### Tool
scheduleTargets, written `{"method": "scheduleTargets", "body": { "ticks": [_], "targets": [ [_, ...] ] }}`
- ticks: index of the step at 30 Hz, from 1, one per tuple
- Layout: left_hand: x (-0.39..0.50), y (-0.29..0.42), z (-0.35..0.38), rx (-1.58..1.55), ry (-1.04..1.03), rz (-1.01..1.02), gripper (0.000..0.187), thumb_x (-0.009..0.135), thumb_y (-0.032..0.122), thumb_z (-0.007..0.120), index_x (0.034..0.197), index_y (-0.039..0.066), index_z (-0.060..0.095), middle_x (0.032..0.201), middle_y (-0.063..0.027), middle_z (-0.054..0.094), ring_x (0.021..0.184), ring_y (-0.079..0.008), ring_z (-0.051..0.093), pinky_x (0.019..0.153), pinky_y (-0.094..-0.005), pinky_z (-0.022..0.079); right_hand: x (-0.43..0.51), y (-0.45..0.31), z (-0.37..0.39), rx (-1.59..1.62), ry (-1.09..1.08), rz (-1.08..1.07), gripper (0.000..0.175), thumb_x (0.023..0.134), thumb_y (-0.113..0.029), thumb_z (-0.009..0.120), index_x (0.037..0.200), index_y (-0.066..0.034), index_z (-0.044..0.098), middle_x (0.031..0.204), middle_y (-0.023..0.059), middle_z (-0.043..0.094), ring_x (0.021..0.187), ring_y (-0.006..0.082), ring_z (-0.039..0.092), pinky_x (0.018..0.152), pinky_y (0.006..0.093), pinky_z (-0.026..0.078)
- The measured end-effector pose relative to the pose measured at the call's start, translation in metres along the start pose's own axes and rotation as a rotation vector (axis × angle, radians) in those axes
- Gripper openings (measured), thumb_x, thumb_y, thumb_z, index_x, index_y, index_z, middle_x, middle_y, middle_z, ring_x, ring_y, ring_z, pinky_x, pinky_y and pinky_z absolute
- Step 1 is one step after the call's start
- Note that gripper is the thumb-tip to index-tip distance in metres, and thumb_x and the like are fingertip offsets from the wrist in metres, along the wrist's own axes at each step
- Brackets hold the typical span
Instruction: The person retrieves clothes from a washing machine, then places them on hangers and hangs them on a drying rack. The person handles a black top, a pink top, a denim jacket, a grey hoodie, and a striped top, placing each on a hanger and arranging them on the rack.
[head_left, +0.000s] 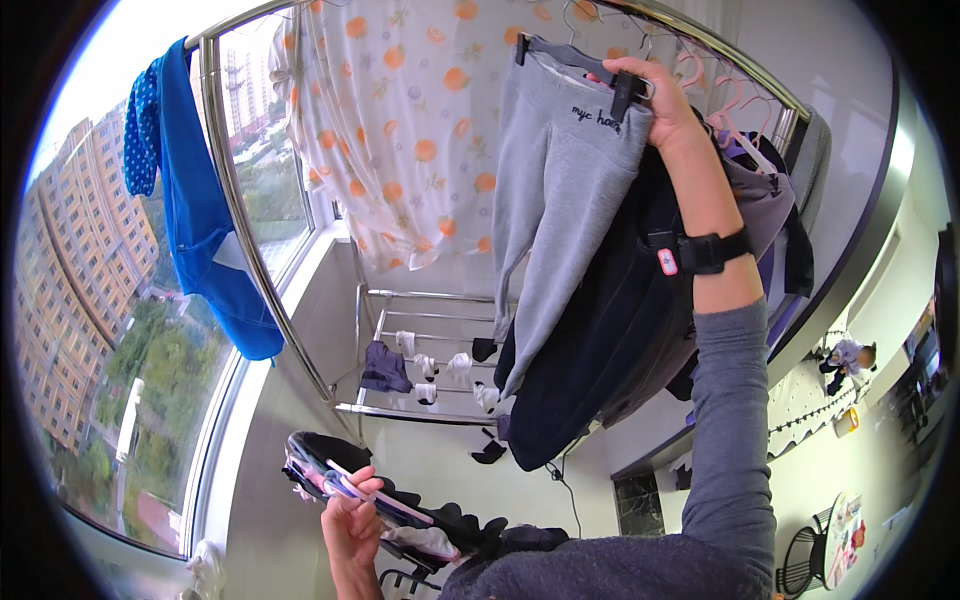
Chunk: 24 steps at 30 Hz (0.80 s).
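Observation:
High in front of me, my right hand (651, 101) grips the right end of a dark clip hanger (566, 54). Light grey leggings (566, 172) hang from its clips, with dark lettering at the waist. Lower down, my left hand (352, 510) is closed around a bunch of pale plastic hangers (386, 499). Dark garments (330, 450) and pinkish ones are bunched around those hangers, partly hidden by each other. Just behind the leggings hang dark trousers (600, 330). A black strap with a small tag circles my right forearm.
A chrome clothes rail (232, 172) curves overhead, carrying a blue garment (199, 225), an orange-print curtain-like cloth (420, 150) and pink hangers (727, 97). Below, socks (459, 367) hang on a metal drying rack (431, 412). A window (262, 187) lies left; a child (851, 356) sits far right.

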<state>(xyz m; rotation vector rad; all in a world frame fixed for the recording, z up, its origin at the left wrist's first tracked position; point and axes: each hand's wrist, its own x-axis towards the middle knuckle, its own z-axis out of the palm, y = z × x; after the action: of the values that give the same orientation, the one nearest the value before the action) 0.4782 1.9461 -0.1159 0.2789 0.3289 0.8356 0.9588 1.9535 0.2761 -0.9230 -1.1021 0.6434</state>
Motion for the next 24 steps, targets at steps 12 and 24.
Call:
{"method": "scheduleTargets", "body": {
  "ticks": [12, 24],
  "targets": [
    [0.004, 0.009, 0.002, 0.065, 0.038, -0.014, 0.047, 0.075, 0.003, 0.045, 0.120, -0.011, 0.049, 0.095, -0.0158, 0.067, 0.038, -0.0033, 0.029, 0.032, -0.0170, 0.024, -0.032, 0.019, -0.026, -0.097, 0.011, -0.026, 0.026, 0.075, -0.014, 0.067, 0.094, 0.0030, 0.063, 0.095, 0.0134, 0.066, 0.084, 0.0172, 0.063, 0.077, 0.0274, 0.051],
    [0.009, 0.007, 0.053, 0.312, -0.004, 0.196, 0.040, 0.091, 0.012, 0.056, 0.125, -0.006, 0.045, 0.101, -0.0098, 0.067, 0.041, 0.0007, 0.032, 0.033, -0.0148, 0.022, -0.120, 0.053, 0.043, -0.603, -0.730, 0.322, 0.043, 0.064, -0.013, 0.060, 0.103, 0.0048, 0.062, 0.094, 0.0060, 0.065, 0.086, 0.0109, 0.060, 0.083, 0.0225, 0.046]
  ]
}}
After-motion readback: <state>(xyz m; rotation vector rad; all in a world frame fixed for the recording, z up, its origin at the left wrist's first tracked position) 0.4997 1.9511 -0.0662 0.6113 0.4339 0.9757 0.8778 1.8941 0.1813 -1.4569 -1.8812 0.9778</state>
